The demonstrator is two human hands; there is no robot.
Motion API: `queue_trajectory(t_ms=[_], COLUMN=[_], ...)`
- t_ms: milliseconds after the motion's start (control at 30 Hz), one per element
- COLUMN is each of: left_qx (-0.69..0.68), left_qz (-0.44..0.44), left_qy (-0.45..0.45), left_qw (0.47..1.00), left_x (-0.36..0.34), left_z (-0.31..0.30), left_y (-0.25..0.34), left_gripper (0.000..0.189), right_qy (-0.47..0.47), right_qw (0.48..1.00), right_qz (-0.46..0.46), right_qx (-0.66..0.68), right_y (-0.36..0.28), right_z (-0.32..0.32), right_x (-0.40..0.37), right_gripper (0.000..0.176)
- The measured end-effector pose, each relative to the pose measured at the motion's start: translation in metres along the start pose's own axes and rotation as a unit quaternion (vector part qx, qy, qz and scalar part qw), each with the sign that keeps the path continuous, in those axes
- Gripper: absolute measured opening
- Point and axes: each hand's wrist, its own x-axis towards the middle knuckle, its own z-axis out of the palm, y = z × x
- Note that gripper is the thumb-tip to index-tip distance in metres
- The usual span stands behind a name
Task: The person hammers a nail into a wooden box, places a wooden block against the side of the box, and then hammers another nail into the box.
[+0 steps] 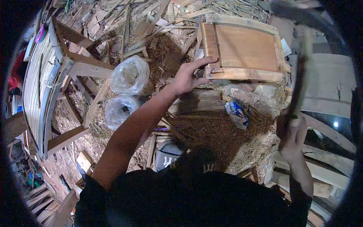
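My left hand (188, 75) grips the near left corner of a wooden frame with a flat brown panel (247, 47), one finger on top and the thumb below. Small dark nails or marks show near that corner. In my right hand (293, 130) is a hammer (301, 72), raised upright to the right of the frame. Its wooden handle is in my closed fingers; its dark head at the top is smeared by motion. The hammer is apart from the panel.
Two clear plastic bags (130, 75) stand left of my arm. A larger slatted wooden frame (41, 87) leans at far left. Wood offcuts (126, 28) and sawdust cover the ground. A blue and white wrapper (237, 113) lies near the frame. Pale boards (321, 85) are at right.
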Motion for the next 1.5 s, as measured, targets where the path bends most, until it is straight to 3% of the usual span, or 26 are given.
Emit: queue_trajectory(t_ms=[67, 100, 133, 200, 233, 367, 467, 667, 767, 933, 1067, 1167, 1267, 1500], left_qx=[0.006, 0.011, 0.015, 0.016, 0.017, 0.002, 0.030, 0.108, 0.059, 0.061, 0.036, 0.034, 0.047, 0.151], left_qz=[0.007, 0.005, 0.002, 0.003, 0.004, 0.012, 0.029, 0.062, 0.014, 0.005, 0.019, -0.019, 0.015, 0.036], left_qy=[0.005, 0.001, -0.003, -0.008, -0.014, -0.025, -0.012, -0.001, -0.029, -0.018, -0.007, -0.014, -0.005, 0.029], left_qw=[1.000, 1.000, 1.000, 1.000, 1.000, 1.000, 0.999, 0.992, 0.998, 0.998, 0.999, 0.999, 0.999, 0.987], left_x=[0.000, 0.000, 0.000, 0.000, 0.001, 0.004, 0.006, 0.013, 0.011, 0.008, 0.005, 0.003, 0.005, 0.004], left_z=[-0.001, -0.002, -0.003, -0.005, -0.007, -0.014, -0.017, -0.023, -0.021, -0.020, -0.018, -0.017, -0.018, -0.017], left_y=[0.001, 0.001, 0.003, 0.007, 0.010, 0.017, 0.019, 0.035, 0.031, 0.035, 0.037, 0.037, 0.038, 0.036], left_gripper=[0.072, 0.072, 0.072, 0.071, 0.071, 0.069, 0.068, 0.062, 0.060, 0.061, 0.064, 0.067, 0.067, 0.060], right_qy=[0.055, 0.028, 0.027, -0.016, -0.041, -0.021, 0.023, -0.004, 0.037, -0.001, 0.002, 0.023, 0.039, 0.026], right_qw=[0.987, 0.964, 0.964, 0.986, 0.987, 0.985, 0.982, 0.982, 0.990, 0.983, 0.983, 0.984, 0.986, 0.989], right_qz=[-0.062, -0.101, -0.102, 0.055, 0.086, 0.091, 0.038, 0.088, 0.033, 0.121, 0.117, 0.080, 0.063, 0.091], right_qx=[-0.136, -0.245, -0.246, -0.158, -0.128, -0.145, -0.181, -0.167, -0.135, -0.141, -0.140, -0.155, -0.147, -0.113], right_y=[-0.006, 0.011, 0.017, 0.028, 0.037, 0.059, 0.076, 0.075, 0.085, 0.088, 0.094, 0.092, 0.098, 0.101], right_z=[0.016, 0.015, 0.020, 0.026, 0.025, 0.030, 0.030, 0.027, 0.030, 0.022, 0.024, 0.028, 0.030, 0.028], right_x=[0.007, 0.005, 0.003, -0.004, 0.000, -0.003, -0.008, -0.007, -0.006, -0.003, -0.002, -0.001, -0.001, 0.000], right_gripper=[0.045, 0.038, 0.038, 0.032, 0.034, 0.037, 0.035, 0.038, 0.039, 0.040, 0.040, 0.045, 0.044, 0.043])
